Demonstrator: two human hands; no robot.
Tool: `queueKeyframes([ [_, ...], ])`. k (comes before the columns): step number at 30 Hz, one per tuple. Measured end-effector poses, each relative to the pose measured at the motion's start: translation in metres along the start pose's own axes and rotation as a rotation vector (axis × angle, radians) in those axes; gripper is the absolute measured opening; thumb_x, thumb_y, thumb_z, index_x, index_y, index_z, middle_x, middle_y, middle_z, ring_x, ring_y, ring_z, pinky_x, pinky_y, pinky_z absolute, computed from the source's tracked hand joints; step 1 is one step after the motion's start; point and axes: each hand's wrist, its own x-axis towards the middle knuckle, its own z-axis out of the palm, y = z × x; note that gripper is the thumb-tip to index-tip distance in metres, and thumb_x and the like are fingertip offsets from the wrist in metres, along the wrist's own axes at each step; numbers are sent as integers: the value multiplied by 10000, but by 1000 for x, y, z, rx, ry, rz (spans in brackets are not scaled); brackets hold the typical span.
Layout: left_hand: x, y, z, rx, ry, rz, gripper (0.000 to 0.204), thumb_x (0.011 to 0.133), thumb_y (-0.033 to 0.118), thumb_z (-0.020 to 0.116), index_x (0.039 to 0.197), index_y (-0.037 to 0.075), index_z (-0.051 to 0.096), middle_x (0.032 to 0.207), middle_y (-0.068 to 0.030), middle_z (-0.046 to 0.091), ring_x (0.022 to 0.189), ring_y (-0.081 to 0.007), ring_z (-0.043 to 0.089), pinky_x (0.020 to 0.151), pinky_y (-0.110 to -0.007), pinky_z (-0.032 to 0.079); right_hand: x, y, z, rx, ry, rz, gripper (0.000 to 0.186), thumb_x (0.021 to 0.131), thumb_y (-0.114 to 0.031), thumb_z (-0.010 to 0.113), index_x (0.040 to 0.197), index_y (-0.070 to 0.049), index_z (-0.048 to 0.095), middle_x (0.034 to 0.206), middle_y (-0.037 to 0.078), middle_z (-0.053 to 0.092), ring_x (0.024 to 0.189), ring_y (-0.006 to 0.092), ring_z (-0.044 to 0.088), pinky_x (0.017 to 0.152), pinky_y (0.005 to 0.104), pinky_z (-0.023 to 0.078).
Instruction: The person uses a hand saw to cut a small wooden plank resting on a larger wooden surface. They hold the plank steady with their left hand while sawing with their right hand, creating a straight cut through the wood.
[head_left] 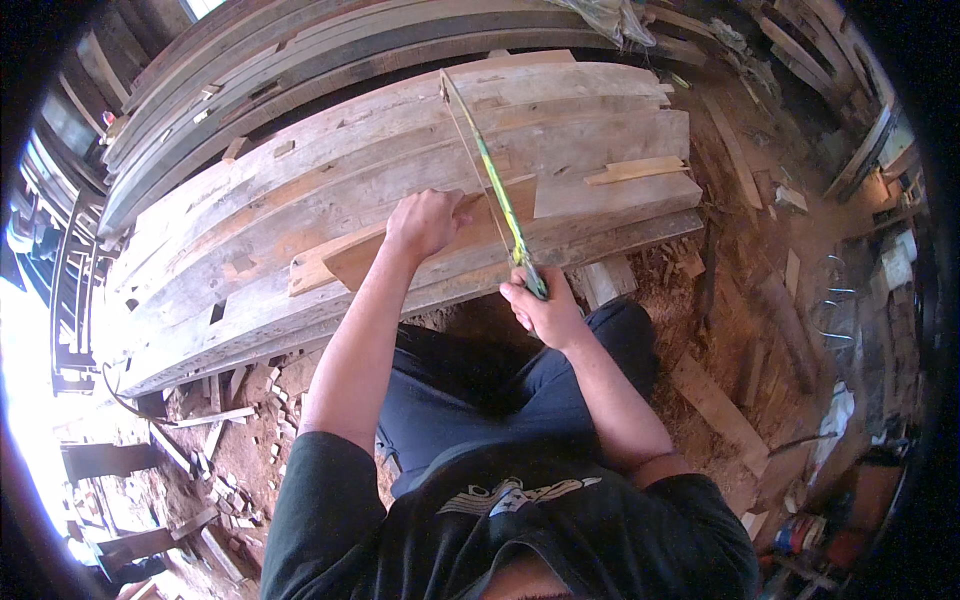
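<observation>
Head view: the board (345,262) lies on the timber stack (400,170), near its front edge, open dirt below. Left hand (428,222) presses flat on the board; right hand (540,310) is fisted round the saw (497,190) crossing it.

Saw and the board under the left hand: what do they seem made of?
Saw: thin frame, probably metal, with green-yellow wrapping along it, gripped by the right hand. Board: bare unfinished wood, orange-brown with visible grain, pressed by the left hand.
</observation>
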Motion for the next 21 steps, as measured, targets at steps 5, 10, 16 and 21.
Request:
queueKeyframes([
  [5,-2,4,0,14,13,44,377,938,436,670,1155,129,684,1032,-220,727,1015,-440,679,860,-541,540,30,-26,-5,13,-23,-23,241,973,-162,698,826,-123,511,618,-49,489,474,46,430,437,233,357],
  [10,-4,7,-2,23,-17,-15,367,940,426,669,1156,130,681,1041,-213,729,1022,-434,680,864,-540,539,36,-42,-2,50,-39,0,230,980,-180,691,834,-125,522,610,-59,475,487,36,454,446,227,358],
  [16,-3,5,-3,12,-19,-17,379,924,430,689,1139,119,676,1033,-212,729,1008,-441,680,852,-544,541,2,-11,3,36,-35,-4,247,972,-148,699,818,-120,508,596,-57,474,465,39,431,440,228,353],
  [21,-6,10,-3,-1,20,22,369,930,429,683,1125,116,676,987,-214,729,977,-449,684,841,-548,543,36,-25,0,-47,-27,-13,231,970,-165,704,827,-113,531,606,-57,489,472,36,438,434,228,359],
])
